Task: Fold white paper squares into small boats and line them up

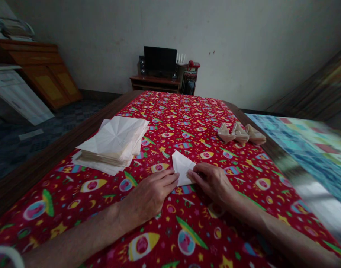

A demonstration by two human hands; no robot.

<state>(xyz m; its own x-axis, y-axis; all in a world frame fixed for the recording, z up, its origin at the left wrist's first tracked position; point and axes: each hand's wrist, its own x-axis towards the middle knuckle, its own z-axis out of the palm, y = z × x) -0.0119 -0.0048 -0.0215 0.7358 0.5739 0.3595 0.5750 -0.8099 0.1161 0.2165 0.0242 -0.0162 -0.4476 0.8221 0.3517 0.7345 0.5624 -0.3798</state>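
We are holding the folded sheet (183,169) between the left and right edges of the worktop (33,173). Our left hand (155,190) is resting on its left side; we cannot tell whether that grip is pinching. Our right hand (215,181) is pinching its right corner. The paper stack (111,137) is lying toward the left edge, folded pieces (240,133) are sitting near the right, and red cloth (181,115) is stretching ahead to the far edge.

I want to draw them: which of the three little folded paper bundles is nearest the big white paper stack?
The leftmost bundle of the row. The middle bundle and rightmost bundle both sit farther from the paper stack.
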